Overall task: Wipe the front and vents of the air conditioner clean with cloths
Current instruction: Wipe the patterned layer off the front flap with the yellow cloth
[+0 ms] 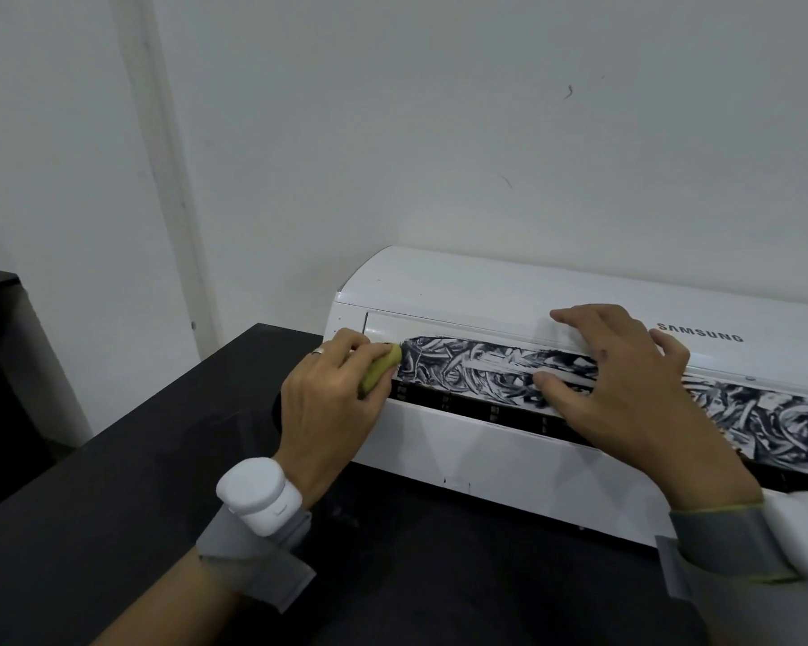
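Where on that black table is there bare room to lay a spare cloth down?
The table is bare left of the air conditioner, up to the wall, and in front of it between the forearms. The smeared flap is crowded: the left hand grips a yellow cloth, the right hand rests spread.

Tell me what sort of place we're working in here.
Probably a plain indoor workroom or test setup, not a lived-in room: the air conditioner sits on a black table instead of hanging on the bare white wall behind it, and its flap is smeared with dark marks.
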`<move>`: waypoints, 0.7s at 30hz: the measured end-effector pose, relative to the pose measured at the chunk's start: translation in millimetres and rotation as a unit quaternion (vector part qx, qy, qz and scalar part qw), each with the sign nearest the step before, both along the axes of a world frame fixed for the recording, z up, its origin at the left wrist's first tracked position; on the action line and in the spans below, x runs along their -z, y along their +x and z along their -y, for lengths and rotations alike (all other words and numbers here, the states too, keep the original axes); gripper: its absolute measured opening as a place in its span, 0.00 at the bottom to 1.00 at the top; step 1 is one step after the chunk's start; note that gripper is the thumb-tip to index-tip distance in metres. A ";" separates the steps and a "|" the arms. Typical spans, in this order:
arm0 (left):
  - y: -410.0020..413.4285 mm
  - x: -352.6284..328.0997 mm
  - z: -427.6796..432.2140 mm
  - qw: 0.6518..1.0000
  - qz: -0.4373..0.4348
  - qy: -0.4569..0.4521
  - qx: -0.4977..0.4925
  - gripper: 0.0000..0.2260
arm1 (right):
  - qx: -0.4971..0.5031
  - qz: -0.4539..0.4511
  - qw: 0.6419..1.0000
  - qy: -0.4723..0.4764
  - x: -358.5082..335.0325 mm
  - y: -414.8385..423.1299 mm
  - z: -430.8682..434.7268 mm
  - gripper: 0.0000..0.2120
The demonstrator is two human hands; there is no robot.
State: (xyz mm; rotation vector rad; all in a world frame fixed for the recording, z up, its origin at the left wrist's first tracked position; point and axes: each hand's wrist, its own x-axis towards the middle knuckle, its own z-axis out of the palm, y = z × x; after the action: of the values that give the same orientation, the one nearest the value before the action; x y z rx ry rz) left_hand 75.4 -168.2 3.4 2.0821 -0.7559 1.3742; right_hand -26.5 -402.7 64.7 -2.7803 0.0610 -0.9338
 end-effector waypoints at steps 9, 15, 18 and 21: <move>1.9 -9.1 -1.7 1.000 -0.017 0.001 -0.011 0.06 | 0.010 -0.008 1.000 -0.006 -0.9 0.6 -1.7 0.26; -4.8 6.5 -5.1 0.996 0.021 0.087 0.016 0.05 | 0.011 -0.009 1.000 -0.010 -1.3 -0.4 -1.9 0.26; -2.0 -0.4 -4.4 0.998 0.004 0.059 0.006 0.05 | 0.009 -0.008 1.000 -0.007 -2.8 -0.5 -1.3 0.26; -1.9 -2.7 -2.6 1.000 -0.007 0.023 0.008 0.05 | 0.007 -0.006 1.000 -0.006 -2.3 -0.5 -1.0 0.26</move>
State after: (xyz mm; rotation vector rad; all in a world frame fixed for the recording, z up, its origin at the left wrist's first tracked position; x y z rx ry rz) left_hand 73.5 -165.5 6.0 2.1156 -0.8037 1.3440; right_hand -27.0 -401.8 67.0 -2.8007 0.0763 -0.9243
